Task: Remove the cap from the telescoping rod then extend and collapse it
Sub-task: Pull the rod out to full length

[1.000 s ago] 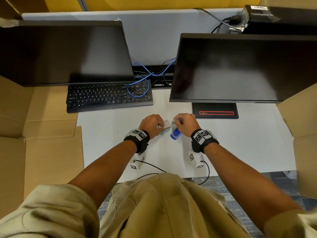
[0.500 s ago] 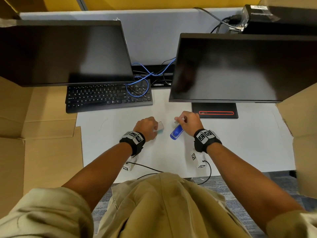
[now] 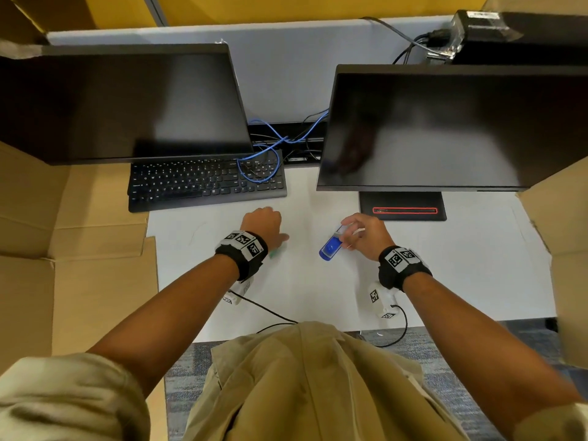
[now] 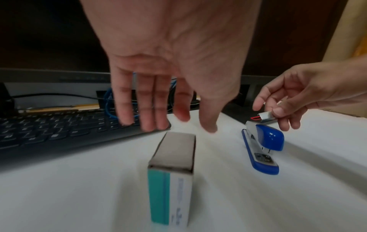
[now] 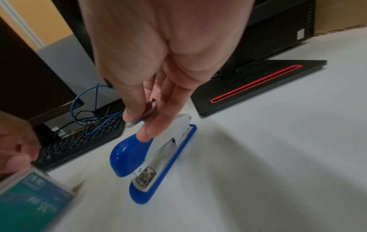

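Observation:
No rod or cap shows in any view. A blue and grey stapler (image 3: 331, 248) (image 4: 262, 149) (image 5: 157, 157) lies on the white desk. My right hand (image 3: 345, 232) (image 5: 137, 124) hovers over its rear end and pinches a short grey metal strip (image 4: 266, 117) (image 5: 143, 118) between thumb and fingers. A small teal and white box (image 4: 170, 164) (image 5: 29, 196) lies flat on the desk. My left hand (image 3: 261, 224) (image 4: 178, 128) hangs just above it with straight fingers and holds nothing. In the head view that hand hides most of the box.
A black keyboard (image 3: 203, 183) lies behind the left hand with blue cables (image 3: 261, 163) over its right end. Two dark monitors stand behind; the right one's base (image 3: 404, 206) sits just beyond the stapler. Cardboard flaps (image 3: 79, 281) (image 3: 569, 249) flank the desk.
The hands were together at the box. The right hand drew away to the right with the grey strip. The left hand carried the box left, let it go and opened.

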Available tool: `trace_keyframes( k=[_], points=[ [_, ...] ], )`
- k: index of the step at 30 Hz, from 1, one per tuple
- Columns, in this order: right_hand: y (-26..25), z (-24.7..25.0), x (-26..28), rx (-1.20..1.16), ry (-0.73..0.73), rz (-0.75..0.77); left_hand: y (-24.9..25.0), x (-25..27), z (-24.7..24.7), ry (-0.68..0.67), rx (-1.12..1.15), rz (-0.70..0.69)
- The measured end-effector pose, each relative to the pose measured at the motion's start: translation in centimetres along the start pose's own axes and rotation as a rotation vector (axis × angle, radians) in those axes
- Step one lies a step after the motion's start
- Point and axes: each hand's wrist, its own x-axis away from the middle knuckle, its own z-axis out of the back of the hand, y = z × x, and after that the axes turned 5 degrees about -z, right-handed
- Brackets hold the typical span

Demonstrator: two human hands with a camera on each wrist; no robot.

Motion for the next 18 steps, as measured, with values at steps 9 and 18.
trace_keyframes(
  k=[9,18],
  points=[
    [-0.9,-0.3,1.2,-0.443,-0.138,-0.065,6.6,-0.7,1.1,0.093,0.420,-0.420],
    [-1.1,-0.6,0.8,0.013,-0.016,0.035,6.3,-2.0,0.2,0.093,0.247,-0.398]
  ],
)
